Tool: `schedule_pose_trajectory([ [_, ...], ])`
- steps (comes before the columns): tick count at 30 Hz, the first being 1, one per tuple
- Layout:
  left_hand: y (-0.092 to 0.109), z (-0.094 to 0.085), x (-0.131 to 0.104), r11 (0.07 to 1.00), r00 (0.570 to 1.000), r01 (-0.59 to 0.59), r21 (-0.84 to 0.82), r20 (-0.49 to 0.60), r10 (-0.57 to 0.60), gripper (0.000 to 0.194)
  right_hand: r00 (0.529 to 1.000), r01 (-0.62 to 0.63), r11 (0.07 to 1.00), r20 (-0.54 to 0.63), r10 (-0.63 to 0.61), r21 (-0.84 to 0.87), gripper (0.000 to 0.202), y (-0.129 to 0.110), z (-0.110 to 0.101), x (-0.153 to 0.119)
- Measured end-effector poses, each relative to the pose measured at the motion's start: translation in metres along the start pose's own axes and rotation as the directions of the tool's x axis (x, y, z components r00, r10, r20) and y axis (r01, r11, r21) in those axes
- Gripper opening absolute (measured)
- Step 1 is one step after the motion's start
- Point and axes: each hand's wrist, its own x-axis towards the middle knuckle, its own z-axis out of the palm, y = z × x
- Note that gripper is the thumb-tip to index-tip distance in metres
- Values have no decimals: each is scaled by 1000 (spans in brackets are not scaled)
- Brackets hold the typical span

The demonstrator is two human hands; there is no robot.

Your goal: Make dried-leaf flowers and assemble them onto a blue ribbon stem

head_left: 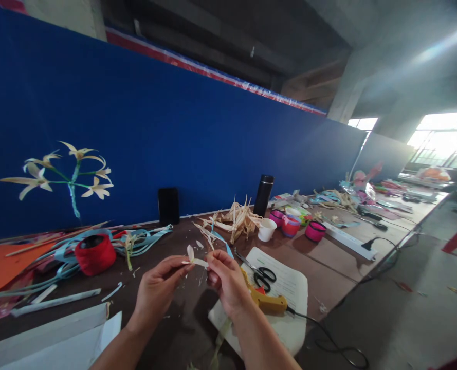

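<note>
Both hands at lower centre of the frame, over the brown desk [174, 311]. Left hand [161, 280]: thumb and fingers closed in a pinch on one side of a small pale petal piece [192, 258]. Right hand [227, 277]: fingertips also closed, clamped on the other end of the same piece. Petal piece held between the two hands, just above the desk, one petal pointing up.

Right of the right hand: printed paper [292, 277], with black-handled scissors [264, 277] and a yellow glue gun [272, 304] lying on it; glue gun's black cord [321, 325] runs toward the lower right. Glue gun partly hidden by the right hand.

Behind the hands: heap of dry pale husks [240, 221], a white cup [267, 229] beside it, black bottle [264, 196] upright behind. Further right: three small containers with pink or red coverings [291, 226], then a white power strip [347, 240] with a black plug in it.

Left side: red roll [95, 255] among light-blue strips [143, 245]; orange sheet [12, 264] at the left edge. White folded card [54, 341] at lower left. Black rectangular object [168, 205] stands against the blue partition [197, 139]. Upper left of the desk area: spray of pale flowers [74, 177] on a blue-green stem, in front of the partition.
</note>
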Motion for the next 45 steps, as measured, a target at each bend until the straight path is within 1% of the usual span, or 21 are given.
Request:
schedule_pose_trajectory([
  [3, 1, 0, 1, 1000, 1000, -12, 5, -7, 12, 18, 999, 36, 999, -5, -36, -11, 21, 1, 1, 1],
  [7, 4, 1, 0, 1000, 1000, -7, -5, -14, 7, 19, 985, 162, 987, -57, -160, 21, 24, -5, 3, 2],
  [10, 3, 2, -1, 1000, 1000, 18, 8, -15, -17, 20, 967, 240, 970, -98, -235, 40, 23, -19, 6, -5],
  [12, -1, 1, -2, 999, 1000, 28, 30, -6, -28, 20, 948, 306, 952, -93, -303, 17, 18, -33, 8, -12],
  [14, -5, 0, -1, 999, 1000, 17, 49, -4, -17, 20, 929, 361, 931, -63, -364, -59, 14, -50, 8, -18],
  [16, -9, -2, 0, 998, 1000, 13, 55, -19, -12, 22, 925, 365, 905, -30, -380, -218, 12, -66, 5, -21],
  [19, -12, -4, 3, 998, 997, 55, 32, -59, -53, 24, 940, 297, 815, 1, -342, -497, 16, -83, -6, -20],
  [22, -13, -5, 6, 995, 989, 102, 20, -108, -99, 25, 974, 172, 747, -5, -228, -642, 25, -88, -22, -16],
  [23, -13, -6, 6, 993, 987, 115, 22, -117, -112, 27, 985, 127, 706, 3, -175, -696, 27, -87, -27, -13],
  [24, -14, -6, 7, 992, 985, 125, 25, -123, -121, 28, 993, 92, 630, 24, -116, -771, 27, -84, -30, -10],
  [25, -15, -7, 7, 991, 983, 132, 31, -129, -127, 30, 997, 71, 531, 47, -59, -844, 26, -81, -33, -6],
  [27, -17, -8, 7, 988, 980, 143, 56, -148, -133, 33, 996, 71, 301, 86, 36, -951, 24, -73, -35, 6],
  [28, -17, -9, 8, 987, 977, 145, 74, -169, -131, 35, 994, 78, 219, 93, 60, -973, 22, -69, -34, 13],
  [30, -19, -12, 8, 981, 969, 153, 116, -213, -126, 36, 993, 86, 89, 93, 71, -992, 17, -62, -30, 27],
  [32, -19, -13, 8, 974, 962, 164, 154, -243, -124, 37, 993, 91, -61, 86, 78, -994, 17, -59, -24, 39],
  [34, -20, -12, 8, 971, 962, 168, 168, -245, -124, 36, 991, 88, -210, 66, 113, -974, 18, -59, -18, 44],
  [36, -19, -11, 7, 972, 967, 164, 170, -225, -124, 33, 985, 85, -340, 27, 171, -937, 17, -61, -12, 42],
  [38, -19, -9, 6, 973, 972, 159, 170, -197, -125, 31, 973, 90, -437, -14, 229, -895, 17, -63, -9, 36],
  [40, -18, -7, 5, 973, 976, 159, 167, -174, -129, 28, 963, 99, -501, -44, 266, -860, 19, -64, -8, 31],
  [43, -18, -6, 5, 971, 976, 171, 169, -167, -143, 27, 953, 104, -546, -74, 294, -831, 23, -63, -10, 27],
  [45, -18, -5, 4, 969, 974, 176, 173, -171, -146, 26, 949, 100, -543, -85, 304, -834, 25, -59, -12, 29],
])
